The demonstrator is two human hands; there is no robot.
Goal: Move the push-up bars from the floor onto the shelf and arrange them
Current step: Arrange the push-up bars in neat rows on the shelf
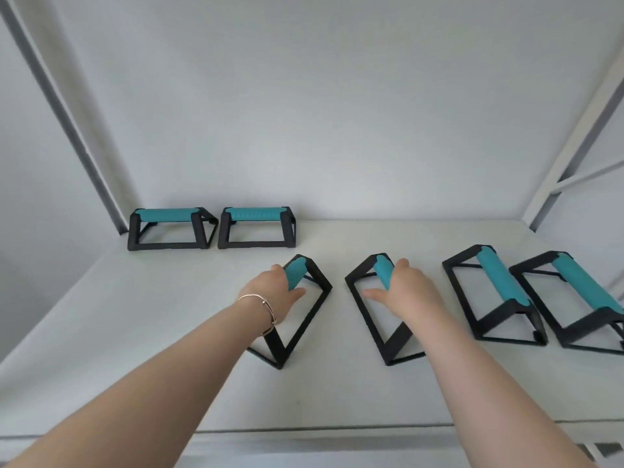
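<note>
On a white shelf (169, 315), a person's left hand (270, 292) and right hand (405, 292) each close around the teal grip of a black-framed push-up bar, flanked by two bars (212, 228) at the back left and two more (526, 295) just right.
</note>
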